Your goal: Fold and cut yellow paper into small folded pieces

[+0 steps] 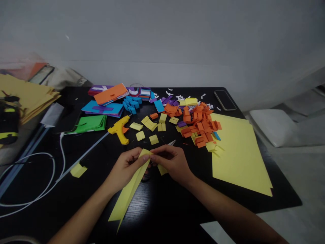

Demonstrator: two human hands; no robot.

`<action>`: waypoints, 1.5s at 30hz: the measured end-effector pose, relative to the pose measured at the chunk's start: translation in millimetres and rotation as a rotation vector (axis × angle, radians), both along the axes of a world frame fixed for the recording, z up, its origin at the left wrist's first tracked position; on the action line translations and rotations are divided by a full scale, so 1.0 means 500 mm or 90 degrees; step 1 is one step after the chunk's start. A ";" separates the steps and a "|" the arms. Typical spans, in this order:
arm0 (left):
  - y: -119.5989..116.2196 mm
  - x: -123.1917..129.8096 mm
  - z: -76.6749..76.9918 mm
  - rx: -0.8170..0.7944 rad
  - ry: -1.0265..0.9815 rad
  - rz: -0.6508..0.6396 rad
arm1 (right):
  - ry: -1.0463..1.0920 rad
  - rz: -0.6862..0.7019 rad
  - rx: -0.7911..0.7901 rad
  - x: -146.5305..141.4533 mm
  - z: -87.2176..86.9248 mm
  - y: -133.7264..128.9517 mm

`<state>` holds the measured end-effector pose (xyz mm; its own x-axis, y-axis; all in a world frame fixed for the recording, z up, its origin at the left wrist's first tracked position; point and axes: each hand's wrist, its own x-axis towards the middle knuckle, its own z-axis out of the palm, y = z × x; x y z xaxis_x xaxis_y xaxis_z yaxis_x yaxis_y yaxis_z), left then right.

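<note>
A long yellow paper strip [133,186], creased lengthwise, slants down toward the table's near edge. My left hand [129,164] is closed on its upper end, thumb on top. At that same end my right hand [174,162] pinches the strip's corner between thumb and fingers. A pair of scissors [172,143] lies beneath my right hand; one blade tip sticks out beyond the knuckles, and most of the rest is hidden. Partly under the right hand is another yellow paper piece [162,170]. Small folded yellow pieces [153,139] lie just beyond both hands.
A yellow glue gun [120,129] lies left of centre, near green folded paper [91,124] and blue folded paper [103,107]. Orange folded pieces [200,123] are heaped at right, beside large yellow sheets [238,156]. A phone [224,100] rests at the back right; a white cable [54,169] loops at left.
</note>
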<state>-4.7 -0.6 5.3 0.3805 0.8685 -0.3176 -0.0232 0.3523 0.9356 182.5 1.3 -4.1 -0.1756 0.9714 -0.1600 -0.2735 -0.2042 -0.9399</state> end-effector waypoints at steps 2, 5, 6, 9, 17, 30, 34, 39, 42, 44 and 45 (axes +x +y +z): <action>0.000 0.001 0.001 0.003 -0.010 0.002 | -0.004 0.001 0.001 0.000 -0.001 0.000; 0.002 0.001 0.003 0.018 -0.014 0.005 | -0.003 0.007 0.004 0.000 0.000 0.000; 0.002 0.001 0.004 0.022 -0.015 0.006 | 0.000 0.006 0.007 -0.001 0.001 0.000; 0.003 -0.003 0.005 0.026 -0.015 0.013 | 0.004 -0.004 0.019 -0.002 0.005 -0.002; 0.010 -0.014 0.005 0.034 -0.006 -0.011 | -0.026 0.010 0.042 -0.001 0.005 -0.006; 0.008 -0.014 0.013 0.018 -0.018 -0.017 | -0.058 0.013 0.158 0.007 -0.002 0.004; 0.008 -0.014 0.016 0.045 0.020 -0.001 | -0.069 0.014 0.168 0.007 -0.006 0.005; 0.009 -0.011 0.018 0.039 0.056 0.015 | -0.081 0.009 0.179 0.007 -0.012 0.007; 0.011 -0.010 0.019 0.036 0.066 0.003 | -0.069 0.017 0.183 0.007 -0.013 0.007; 0.012 -0.010 0.020 0.044 0.069 -0.001 | -0.066 0.024 0.175 0.007 -0.011 0.007; 0.013 -0.010 0.021 0.051 0.070 -0.001 | -0.070 0.026 0.168 0.007 -0.010 0.007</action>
<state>-9.6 5.7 15.6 0.3478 0.8924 -0.2875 0.0819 0.2765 0.9575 186.2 4.8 -9.2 -0.2113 0.9743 0.0778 -0.1631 0.0433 -0.9856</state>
